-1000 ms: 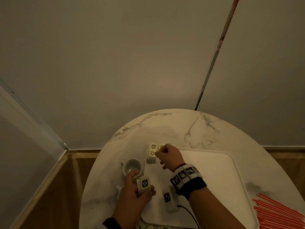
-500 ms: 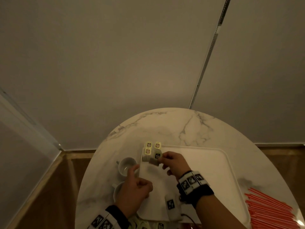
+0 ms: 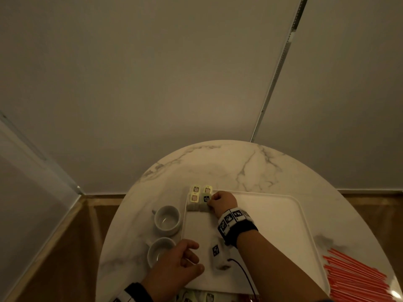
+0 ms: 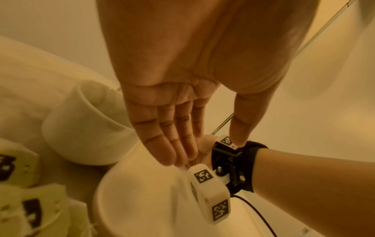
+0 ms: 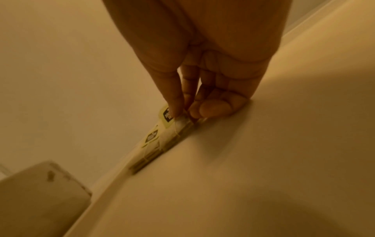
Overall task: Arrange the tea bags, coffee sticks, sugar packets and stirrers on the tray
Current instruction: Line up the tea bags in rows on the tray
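Observation:
The white tray (image 3: 265, 227) lies on the marble table. Several tea bags (image 3: 194, 198) with yellow tags sit side by side in its far left corner. My right hand (image 3: 209, 202) pinches the rightmost tea bag (image 3: 205, 203) there between thumb and forefinger, low against the tray floor; the right wrist view shows the same pinch on that tea bag (image 5: 182, 122). My left hand (image 3: 188, 257) hovers empty over the tray's near left edge, its fingers (image 4: 168, 144) nearly straight. Red stirrers (image 3: 357, 277) lie on the table right of the tray.
Two white cups (image 3: 167, 220) (image 3: 160, 250) stand on the table just left of the tray, the nearer one beside my left hand. More tea bags (image 4: 18, 170) lie at the table's near edge. A wall stands close behind the round table (image 3: 229, 166).
One second ago my left hand held a tea bag. It passed to my right hand, which has set it down beside the others in the tray corner. The left hand drew back empty.

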The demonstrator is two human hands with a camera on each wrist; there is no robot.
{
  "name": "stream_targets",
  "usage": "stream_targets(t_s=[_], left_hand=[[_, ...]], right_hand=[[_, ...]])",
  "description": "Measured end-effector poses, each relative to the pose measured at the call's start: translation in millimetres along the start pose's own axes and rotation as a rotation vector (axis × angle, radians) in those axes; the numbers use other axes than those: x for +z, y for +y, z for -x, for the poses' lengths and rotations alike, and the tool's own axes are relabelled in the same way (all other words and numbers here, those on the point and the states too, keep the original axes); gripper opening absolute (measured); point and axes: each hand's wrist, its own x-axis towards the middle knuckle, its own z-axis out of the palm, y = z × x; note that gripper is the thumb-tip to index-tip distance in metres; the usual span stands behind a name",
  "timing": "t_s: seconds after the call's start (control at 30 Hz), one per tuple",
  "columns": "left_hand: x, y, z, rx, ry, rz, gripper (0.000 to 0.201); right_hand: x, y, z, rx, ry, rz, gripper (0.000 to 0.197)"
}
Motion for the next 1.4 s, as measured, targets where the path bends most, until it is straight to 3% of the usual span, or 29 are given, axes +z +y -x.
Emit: stream_targets(t_s=[0.47,0.6,0.77,0.93,1.0,1.1,1.17,1.3,1.4], left_hand=[[0.8,-3.7,-3.9,0.034,-0.012,-0.058,0.029],[0.5,-6.0,-2.8,0.038,-0.025,-0.083,0.028],[0.8,-14.7,7.2,0.069,-0.043,-0.230,0.023],[-3.6,-32.6,25.2,0.079,-0.098,-0.471,0.010],[-6.1,-39.6,34.2,0.094,-0.111,-0.576,0.011],[-8.4,-46.7,49.1,0.152,-0.127,-0.697,0.009],[-8.7,-52.9,60.6,0.148,-0.129,-0.809,0.017],[-6.7,-75.7,80.4,0.138,-0.161,-0.943,0.030],[1.0,-90.8,88.5,0.136,-0.169,-0.988,0.041]], right_hand=[[4.0,-0.8,-3.5,0.012,0.033,0.107,0.009],[1.3,-2.0,-2.9,0.015,0.013,0.138,0.017],[-8.4,1.8,11.7,0.009,0.029,0.025,0.017],[-18.7,11.2,71.4,-0.157,-0.040,-0.049,0.014],[-17.8,18.7,109.6,-0.249,-0.145,0.029,0.016],[-9.1,31.1,171.4,-0.348,-0.418,0.279,0.021],[1.3,42.0,205.6,-0.412,-0.562,0.464,0.028],[28.7,72.5,244.6,-0.554,-0.608,0.768,0.059],[41.8,90.2,256.6,-0.559,-0.528,0.878,0.080]])
